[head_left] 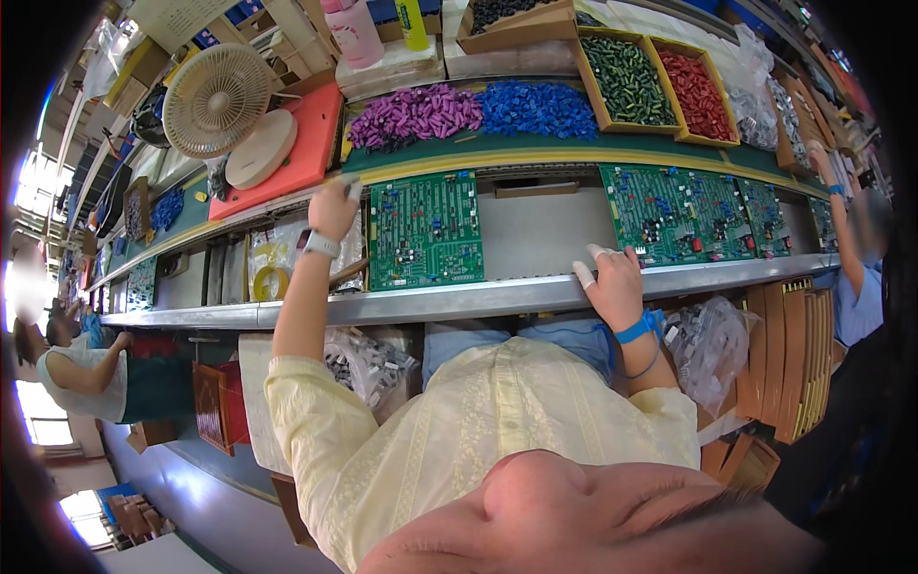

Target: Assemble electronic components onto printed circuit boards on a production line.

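Head view: a person in a pale yellow shirt at an assembly-line counter [535, 297] with green circuit boards.

The left hand [333, 210], a watch on its wrist, reaches up to the upper middle-left of the frame; its fingers are closed together near the top left corner of a green circuit board [426, 230], but I cannot tell whether they pinch anything. That board lies flat in the counter's channel at centre frame. The right hand [612, 277], with taped fingertips and a blue wristband, rests open, fingers spread, on the counter's metal front rail, just beside a second, longer run of circuit boards [693, 215] at right. Above the boards lie piles of purple parts [416, 115] and blue parts [535, 107]; a cream fan [218, 100] stands at upper left.
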Motion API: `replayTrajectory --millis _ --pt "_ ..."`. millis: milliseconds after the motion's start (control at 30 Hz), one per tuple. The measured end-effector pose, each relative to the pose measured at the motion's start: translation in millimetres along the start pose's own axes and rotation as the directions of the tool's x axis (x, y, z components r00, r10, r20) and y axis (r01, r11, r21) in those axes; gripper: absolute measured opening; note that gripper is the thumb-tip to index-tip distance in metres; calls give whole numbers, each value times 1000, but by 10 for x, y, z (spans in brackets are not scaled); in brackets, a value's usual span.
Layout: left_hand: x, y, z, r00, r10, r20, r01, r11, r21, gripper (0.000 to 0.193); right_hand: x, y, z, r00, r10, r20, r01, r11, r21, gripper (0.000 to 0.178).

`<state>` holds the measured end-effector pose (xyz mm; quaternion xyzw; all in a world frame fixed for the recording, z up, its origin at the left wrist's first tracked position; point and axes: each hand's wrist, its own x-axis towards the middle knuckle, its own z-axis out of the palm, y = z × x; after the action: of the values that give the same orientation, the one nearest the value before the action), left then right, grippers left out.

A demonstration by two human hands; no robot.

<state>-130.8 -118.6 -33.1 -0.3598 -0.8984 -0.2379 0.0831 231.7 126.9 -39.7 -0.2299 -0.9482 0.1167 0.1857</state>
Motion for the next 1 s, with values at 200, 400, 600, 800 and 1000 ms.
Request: replayTrajectory --millis 200,400,600,800,1000 --pt "688 77 259 999 -22 41 15 986 165 22 242 -48 -194 980 -183 -73 186 982 32 27" --pt "844 -119 471 985 -123 120 101 980 174 23 843 459 -495 964 -249 -91 225 950 -215 21" --pt "704 -155 368 982 -163 91 146 975 166 25 1955 1788 -596 983 112 -147 -175 825 -538 15" --pt "103 303 5 963 13 269 90 926 -366 20 2260 3242 -548 842 533 83 -464 794 -394 39" --pt "-448 616 -277 884 139 447 76 900 -429 20 2459 3214 -429 846 530 58 -461 781 -422 38"
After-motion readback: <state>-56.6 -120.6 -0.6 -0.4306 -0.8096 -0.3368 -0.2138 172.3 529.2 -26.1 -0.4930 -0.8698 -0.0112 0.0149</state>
